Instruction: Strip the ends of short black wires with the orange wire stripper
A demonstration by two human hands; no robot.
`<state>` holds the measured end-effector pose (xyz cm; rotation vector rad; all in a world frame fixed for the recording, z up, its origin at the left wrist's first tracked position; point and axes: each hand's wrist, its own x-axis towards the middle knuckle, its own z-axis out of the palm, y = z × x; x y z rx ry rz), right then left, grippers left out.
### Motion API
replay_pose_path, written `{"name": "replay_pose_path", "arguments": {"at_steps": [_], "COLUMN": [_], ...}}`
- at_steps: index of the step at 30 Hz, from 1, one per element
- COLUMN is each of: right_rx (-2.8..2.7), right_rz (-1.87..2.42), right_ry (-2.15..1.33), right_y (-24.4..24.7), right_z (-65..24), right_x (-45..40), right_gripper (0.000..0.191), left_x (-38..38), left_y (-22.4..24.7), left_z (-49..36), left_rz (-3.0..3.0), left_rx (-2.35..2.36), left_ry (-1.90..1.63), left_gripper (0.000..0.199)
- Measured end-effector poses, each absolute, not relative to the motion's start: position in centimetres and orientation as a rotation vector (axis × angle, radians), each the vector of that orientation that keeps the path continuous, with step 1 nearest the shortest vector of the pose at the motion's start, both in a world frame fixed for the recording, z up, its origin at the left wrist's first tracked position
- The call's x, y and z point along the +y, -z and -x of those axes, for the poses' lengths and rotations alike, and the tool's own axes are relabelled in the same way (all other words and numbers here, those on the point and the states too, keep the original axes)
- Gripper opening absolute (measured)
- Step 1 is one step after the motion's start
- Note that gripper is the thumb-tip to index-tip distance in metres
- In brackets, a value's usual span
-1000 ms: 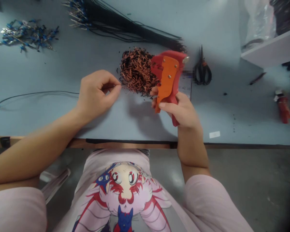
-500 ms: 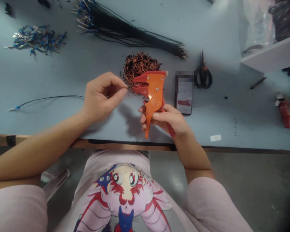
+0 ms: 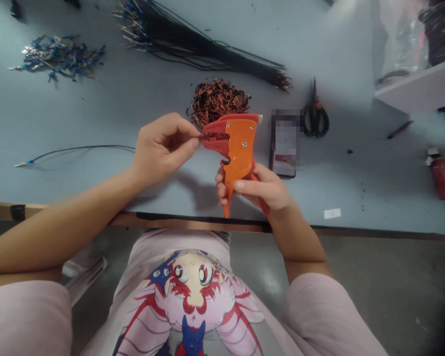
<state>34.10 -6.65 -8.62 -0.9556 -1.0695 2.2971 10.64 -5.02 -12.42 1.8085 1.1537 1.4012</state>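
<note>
Wire stripper (image 3: 239, 143): orange plate on red body. Above it: copper-brown and black clippings (image 3: 219, 101); farther up, black wire bundle (image 3: 207, 66) with blue-and-silver ends. Left of it: thin black wire (image 3: 81, 147), blue tip; farther up-left, blue-and-silver terminals (image 3: 59, 58). Right of it: scissors (image 3: 315, 123), black handles, orange pivot. Bench (image 3: 356, 198): pale blue. Below it: pale pink shirt (image 3: 193, 296), printed cartoon face in red, blue, cream.

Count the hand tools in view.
2: a wire stripper in the right hand, and black-handled scissors lying on the bench to its right. Others may be hidden.
</note>
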Motion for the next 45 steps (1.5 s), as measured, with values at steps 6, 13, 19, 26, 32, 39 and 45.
{"name": "replay_pose_path", "arguments": {"at_steps": [6, 13, 19, 26, 32, 39, 45], "right_rx": [-1.11, -1.144, -1.212, -1.175, -1.276, -1.344, -1.575], "right_rz": [0.952, 1.015, 0.982, 0.985, 0.942, 1.152, 1.213], "right_ry": [-2.27, -2.252, -2.234, -2.232, -2.185, -1.709, -1.457], "right_y": [8.7, 8.7, 9.0, 9.0, 8.9, 8.4, 8.5], "right_z": [-34.0, -33.6, -33.2, -32.9, -34.0, -34.6, -33.1], "right_x": [-6.6, -6.7, -7.0, -7.0, -6.2, -6.1, -7.1], "right_gripper": [0.028, 0.03, 0.033, 0.043, 0.041, 0.038, 0.038], "left_x": [-5.1, -5.1, -5.2, -5.4, -5.2, -6.0, -7.0], "left_y": [12.2, 11.8, 11.8, 12.3, 12.3, 12.1, 12.2], "left_z": [-10.7, -10.8, -10.8, -11.0, -11.0, -11.3, -12.1], "left_rz": [-1.803, -1.811, -1.834, -1.848, -1.863, -2.312, -2.673], "left_rx": [1.176, 1.214, 1.243, 1.303, 1.344, 1.216, 1.111], "left_ry": [-1.409, -1.413, -1.407, -1.409, -1.428, -1.552, -1.388], "left_gripper": [0.011, 0.01, 0.01, 0.01, 0.012, 0.01, 0.005]}}
